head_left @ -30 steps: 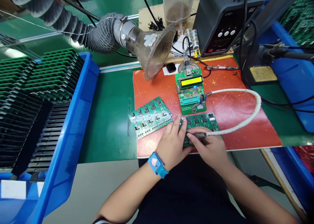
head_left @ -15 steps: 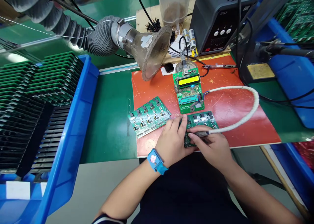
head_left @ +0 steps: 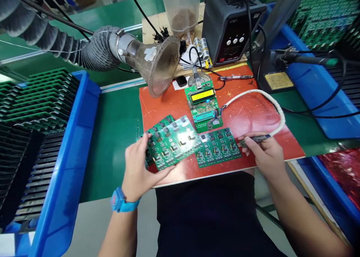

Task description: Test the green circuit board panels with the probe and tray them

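Observation:
My left hand [head_left: 140, 165], with a blue wrist strap, grips a green circuit board [head_left: 176, 140] by its left end, tilted above another board [head_left: 160, 125] on the red mat. My right hand [head_left: 266, 152] pinches the pin connector [head_left: 254, 139] of a white sleeved cable [head_left: 277, 107]. The connector's pins are beside the right end of a circuit board [head_left: 219, 148] lying flat on the mat. Behind it lies the programmer board [head_left: 204, 105] with a lit yellow display, to which the cable runs.
A fume funnel [head_left: 164, 67] hangs over the mat's back left. Blue bins with boards stand left [head_left: 84, 110] and right [head_left: 317, 88]. A soldering station [head_left: 233, 32] and a tweezers-like tool [head_left: 236, 77] are at the back.
My left hand has moved left and taken hold of a board, now raised. My right hand has drawn right with the connector. The view has shifted, and the flat board is uncovered.

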The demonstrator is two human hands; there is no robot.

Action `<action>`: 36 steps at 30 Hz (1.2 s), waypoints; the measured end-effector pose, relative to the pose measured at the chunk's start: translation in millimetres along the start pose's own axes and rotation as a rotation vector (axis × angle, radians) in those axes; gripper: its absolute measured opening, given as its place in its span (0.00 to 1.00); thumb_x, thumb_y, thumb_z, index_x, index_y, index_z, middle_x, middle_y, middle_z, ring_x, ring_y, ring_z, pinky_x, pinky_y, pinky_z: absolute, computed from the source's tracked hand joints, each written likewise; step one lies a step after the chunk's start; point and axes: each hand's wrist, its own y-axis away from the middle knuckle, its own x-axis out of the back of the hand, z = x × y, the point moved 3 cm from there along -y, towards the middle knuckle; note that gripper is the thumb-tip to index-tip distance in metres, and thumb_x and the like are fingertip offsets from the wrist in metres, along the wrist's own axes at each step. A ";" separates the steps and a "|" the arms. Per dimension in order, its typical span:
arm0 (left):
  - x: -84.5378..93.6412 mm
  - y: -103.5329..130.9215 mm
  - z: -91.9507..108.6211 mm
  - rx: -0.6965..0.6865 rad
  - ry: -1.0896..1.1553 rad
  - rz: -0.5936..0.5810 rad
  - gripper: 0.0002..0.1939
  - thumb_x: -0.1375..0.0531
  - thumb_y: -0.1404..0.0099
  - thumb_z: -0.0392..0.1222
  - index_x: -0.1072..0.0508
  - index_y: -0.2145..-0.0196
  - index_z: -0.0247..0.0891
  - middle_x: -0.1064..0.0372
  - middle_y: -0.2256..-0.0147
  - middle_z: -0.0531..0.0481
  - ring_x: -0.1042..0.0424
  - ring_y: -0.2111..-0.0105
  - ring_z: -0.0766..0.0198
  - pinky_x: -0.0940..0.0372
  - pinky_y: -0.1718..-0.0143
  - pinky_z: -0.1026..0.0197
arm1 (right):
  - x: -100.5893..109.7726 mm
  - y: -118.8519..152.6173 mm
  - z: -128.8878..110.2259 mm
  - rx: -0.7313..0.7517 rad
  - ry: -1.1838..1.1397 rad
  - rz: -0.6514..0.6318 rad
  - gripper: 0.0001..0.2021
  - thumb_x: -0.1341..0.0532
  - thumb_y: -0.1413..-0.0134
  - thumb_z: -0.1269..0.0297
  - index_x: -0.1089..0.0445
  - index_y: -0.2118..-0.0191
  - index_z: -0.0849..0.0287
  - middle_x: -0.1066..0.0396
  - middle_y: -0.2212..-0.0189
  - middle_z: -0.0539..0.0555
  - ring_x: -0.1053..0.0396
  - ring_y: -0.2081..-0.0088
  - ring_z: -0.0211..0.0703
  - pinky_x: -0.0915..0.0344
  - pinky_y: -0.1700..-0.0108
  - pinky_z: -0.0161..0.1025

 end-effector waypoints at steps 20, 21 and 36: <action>-9.9 23.3 -43.0 0.127 0.062 0.014 0.49 0.31 0.44 0.53 0.52 0.32 0.46 0.49 0.36 0.37 0.45 0.36 0.41 0.44 0.37 0.36 | -2.8 4.9 9.9 0.177 0.303 -0.149 0.12 0.40 0.38 0.54 0.29 0.61 0.57 0.26 0.66 0.55 0.27 0.69 0.45 0.29 0.69 0.40; -9.8 23.0 -42.9 0.120 0.057 0.017 0.49 0.31 0.44 0.54 0.51 0.32 0.46 0.50 0.35 0.37 0.46 0.35 0.40 0.44 0.37 0.36 | -2.9 4.8 9.8 0.205 0.318 -0.155 0.11 0.40 0.38 0.55 0.29 0.61 0.57 0.26 0.66 0.55 0.27 0.68 0.46 0.29 0.68 0.40; -4.5 30.2 15.5 0.008 0.074 0.440 0.32 0.34 0.40 0.47 0.38 0.41 0.48 0.33 0.54 0.45 0.29 0.55 0.51 0.30 0.57 0.48 | 0.1 3.9 9.8 0.211 0.313 -0.173 0.07 0.39 0.38 0.59 0.28 0.60 0.56 0.25 0.67 0.53 0.26 0.71 0.43 0.29 0.67 0.39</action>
